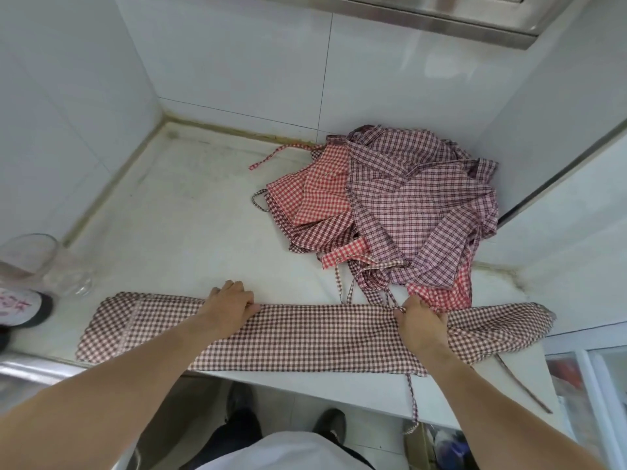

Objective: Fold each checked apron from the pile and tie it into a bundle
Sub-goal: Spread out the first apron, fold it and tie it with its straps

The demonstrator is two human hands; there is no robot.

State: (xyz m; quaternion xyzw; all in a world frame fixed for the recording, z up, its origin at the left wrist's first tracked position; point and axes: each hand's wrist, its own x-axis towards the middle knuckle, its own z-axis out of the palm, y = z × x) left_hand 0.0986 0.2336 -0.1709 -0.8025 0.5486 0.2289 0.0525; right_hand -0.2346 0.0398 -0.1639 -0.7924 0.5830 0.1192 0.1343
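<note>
At the far left a clear glass jar stands on the pale, smooth counter, close to the white tiled wall. Just beside it, nearer the front edge, begins the folded apron: a long, flat band of thin brown-and-white checked cloth lying across the counter's front edge, its left end rounded and slightly layered, its right end looser and crumpled. The left hand rests on the band's far edge left of the middle, fingers curled and pinching the fold. The right hand sits towards the right end, fingers bent down and gripping the gathered cloth where a narrow tie meets it. One thin checked tie hangs down over the counter's front edge below this hand.

Behind the right hand, touching the band's far edge, lies the pile of aprons: soft rumpled heaps, red-and-white small check underneath and to the left, purplish plaid with larger squares on top, narrow straps trailing out across the counter. A brushed-metal ledge runs above at the upper right.
</note>
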